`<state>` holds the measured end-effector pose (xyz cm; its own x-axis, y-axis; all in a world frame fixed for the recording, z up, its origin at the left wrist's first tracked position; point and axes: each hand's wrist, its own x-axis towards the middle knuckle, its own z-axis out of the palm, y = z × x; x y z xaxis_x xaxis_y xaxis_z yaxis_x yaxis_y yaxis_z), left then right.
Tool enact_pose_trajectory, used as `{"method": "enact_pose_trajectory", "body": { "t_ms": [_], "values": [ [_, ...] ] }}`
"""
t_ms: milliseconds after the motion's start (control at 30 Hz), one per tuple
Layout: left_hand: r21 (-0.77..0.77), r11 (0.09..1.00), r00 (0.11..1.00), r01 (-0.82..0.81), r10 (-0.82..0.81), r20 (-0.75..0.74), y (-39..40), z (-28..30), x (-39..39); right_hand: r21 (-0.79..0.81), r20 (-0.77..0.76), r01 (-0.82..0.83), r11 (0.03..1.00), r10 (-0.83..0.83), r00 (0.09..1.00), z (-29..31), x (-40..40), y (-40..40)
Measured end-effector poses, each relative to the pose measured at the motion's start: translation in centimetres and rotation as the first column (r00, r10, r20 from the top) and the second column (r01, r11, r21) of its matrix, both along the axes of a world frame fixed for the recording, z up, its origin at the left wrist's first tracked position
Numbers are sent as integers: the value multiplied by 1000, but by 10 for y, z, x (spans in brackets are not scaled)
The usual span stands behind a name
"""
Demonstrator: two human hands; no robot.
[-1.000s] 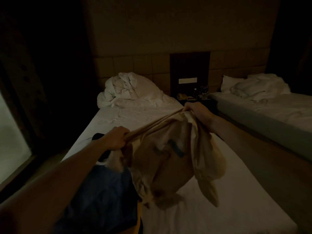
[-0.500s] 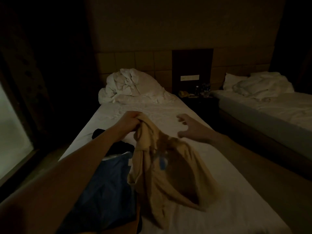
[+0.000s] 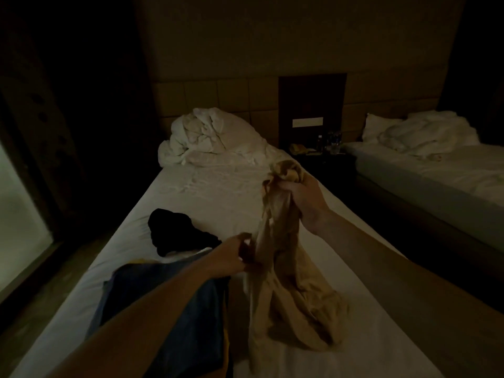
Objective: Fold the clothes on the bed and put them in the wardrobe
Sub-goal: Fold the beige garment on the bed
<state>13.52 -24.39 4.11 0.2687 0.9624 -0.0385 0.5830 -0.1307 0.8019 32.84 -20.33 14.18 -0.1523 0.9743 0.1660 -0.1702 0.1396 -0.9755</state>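
Observation:
A tan garment (image 3: 289,290) hangs bunched over the white bed (image 3: 218,203), its lower part resting on the sheet. My right hand (image 3: 302,197) grips its upper end, raised above the mattress. My left hand (image 3: 231,256) pinches the cloth lower down at its left edge. A blue garment with a yellow trim (image 3: 169,304) lies under my left forearm. A black garment (image 3: 177,236) lies crumpled just beyond it. The room is dim and no wardrobe shows.
A rumpled white duvet (image 3: 210,140) is piled at the head of the bed. A dark nightstand (image 3: 319,154) with small items stands between this bed and a second bed (image 3: 436,175) on the right. A window (image 3: 19,214) is at the left.
My right hand, open half a second ago, has closed on the top of the tan garment and lifted it. My left hand has dropped lower along the cloth.

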Motion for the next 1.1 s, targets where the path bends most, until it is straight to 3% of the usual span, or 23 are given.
{"method": "enact_pose_trajectory", "body": {
  "t_ms": [100,167,333,367,433,500,600,700,767,867,967,1100],
  "values": [
    [122,988,985,-93,109,-133,2,0,-18,-52,-121,-68,996,61,991,7,21,-2],
    [169,977,977,-133,158,-142,6,11,-33,-108,-167,-89,990,70,984,6,41,2],
    [224,881,901,-417,368,228,0,49,-47,-210,-154,-223,952,194,969,1,85,6],
    [276,847,886,-454,399,235,0,55,-47,-225,-94,-246,943,230,969,1,88,6],
    [401,778,875,-484,433,216,-2,68,-45,-216,244,-215,952,266,933,3,90,5],
    [463,741,872,-486,443,208,-5,79,-42,-111,571,-159,981,193,798,4,86,2],
    [524,703,868,-481,467,171,-14,93,-34,23,703,-162,987,99,704,4,78,0],
    [601,657,861,-455,497,109,-25,103,-33,274,791,-75,959,-180,584,7,77,0],
    [622,684,872,-380,490,-6,-35,108,-29,381,750,12,924,-317,581,11,78,-4],
    [631,715,879,-301,465,-107,-51,119,-23,494,592,112,862,-428,683,26,83,-21],
    [627,689,860,-363,507,-60,-64,136,-20,596,511,130,792,-499,700,46,91,-41],
    [668,567,825,-482,550,129,-84,167,-2,701,435,136,701,-571,696,76,108,-68]
  ]
}}
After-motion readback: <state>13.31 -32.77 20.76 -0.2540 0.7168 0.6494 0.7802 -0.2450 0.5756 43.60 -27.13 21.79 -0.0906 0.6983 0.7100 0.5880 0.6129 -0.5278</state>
